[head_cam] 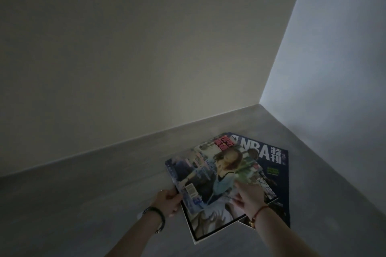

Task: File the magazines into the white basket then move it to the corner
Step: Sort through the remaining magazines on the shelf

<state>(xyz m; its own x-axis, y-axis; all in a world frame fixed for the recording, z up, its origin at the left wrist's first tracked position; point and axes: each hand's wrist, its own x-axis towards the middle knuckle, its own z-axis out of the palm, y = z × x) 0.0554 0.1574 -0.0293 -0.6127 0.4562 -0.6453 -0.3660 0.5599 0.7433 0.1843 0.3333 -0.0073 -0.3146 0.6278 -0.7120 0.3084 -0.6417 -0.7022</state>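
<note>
Three magazines lie stacked on a grey surface near a wall corner. The top magazine (211, 175) has a colourful cover with a figure in blue. My left hand (168, 200) grips its lower left edge. My right hand (248, 196) pinches its lower right part. Under it lies a magazine with a white border (208, 227), and below that a dark blue NBA magazine (271, 158) sticks out to the right. No white basket is in view.
The grey surface (94, 204) meets a pale wall (146, 48) at the back and a brighter wall (334, 89) on the right, forming a corner (259, 103) just beyond the magazines. The room is dim.
</note>
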